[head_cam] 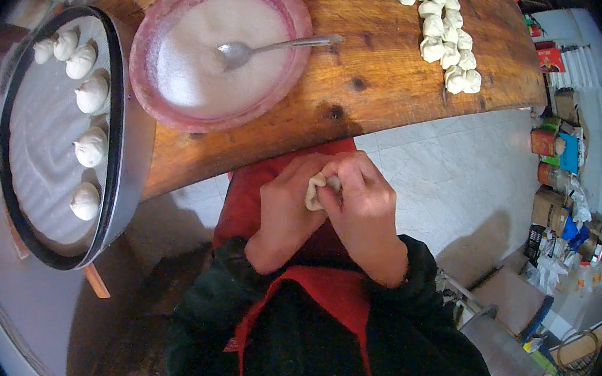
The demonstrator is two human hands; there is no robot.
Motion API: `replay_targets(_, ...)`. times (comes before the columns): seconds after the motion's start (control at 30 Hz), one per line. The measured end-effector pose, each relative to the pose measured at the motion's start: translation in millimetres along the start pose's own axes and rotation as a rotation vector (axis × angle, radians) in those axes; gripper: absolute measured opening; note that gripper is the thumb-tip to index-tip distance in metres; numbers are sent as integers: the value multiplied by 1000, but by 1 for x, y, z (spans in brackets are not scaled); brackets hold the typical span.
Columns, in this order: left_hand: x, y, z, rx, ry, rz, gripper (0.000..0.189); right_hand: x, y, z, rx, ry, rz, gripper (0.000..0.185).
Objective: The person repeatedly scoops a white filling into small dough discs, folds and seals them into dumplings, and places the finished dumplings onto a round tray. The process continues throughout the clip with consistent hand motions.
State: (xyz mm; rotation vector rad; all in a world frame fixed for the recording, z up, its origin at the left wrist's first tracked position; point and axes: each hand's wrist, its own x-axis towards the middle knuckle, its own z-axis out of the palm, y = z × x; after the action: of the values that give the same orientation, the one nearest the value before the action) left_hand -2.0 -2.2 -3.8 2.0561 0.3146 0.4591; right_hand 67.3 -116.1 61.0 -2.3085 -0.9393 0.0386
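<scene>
My left hand [291, 201] cups a small piece of dough [314, 190] in front of my red apron. Fingers of my right hand [362, 208] pinch the dough's edge, and the thumb reaches into its opening. What lies inside the dough is mostly hidden by the fingers. Beyond my hands, a pink basin [147, 103] holds a whitish, sugar-like powder [193, 61]. A metal spoon [238, 53] rests in it, its handle over the rim. To the left, several shaped buns with pinched tips [92, 94] sit along one side of a round, cloth-lined steamer tray [36, 143].
Several dough lumps [433, 26] lie in rows on the wooden table [356, 83], whose near edge runs just beyond my hands. Boxes and bags [552, 209] crowd the right wall. A metal-topped stool or stand [504, 347] is at lower right.
</scene>
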Motion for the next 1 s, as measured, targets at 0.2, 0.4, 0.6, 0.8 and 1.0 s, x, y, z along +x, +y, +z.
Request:
replay_targets(0.2, 14, -5, -11, -27, -29, 18, 36, 13, -14, -7, 44, -62, -35, 31)
replay_targets(0.4, 18, -11, -15, -28, -15, 29, 31, 16, 3, -19, 254, -213, -72, 35)
replay_targets(0.6, 17, -2, -16, -22, -19, -2, 27, 27, -4, -14, 167, -265, -31, 21)
replay_targets(0.8, 17, -1, -21, 39, -65, -12, 27, 24, -6, -1, -12, -222, -76, 14)
replay_targets(1.0, 21, 2, -42, -256, 51, -54, 11, 5, 22, -5, 826, -27, 203, 16)
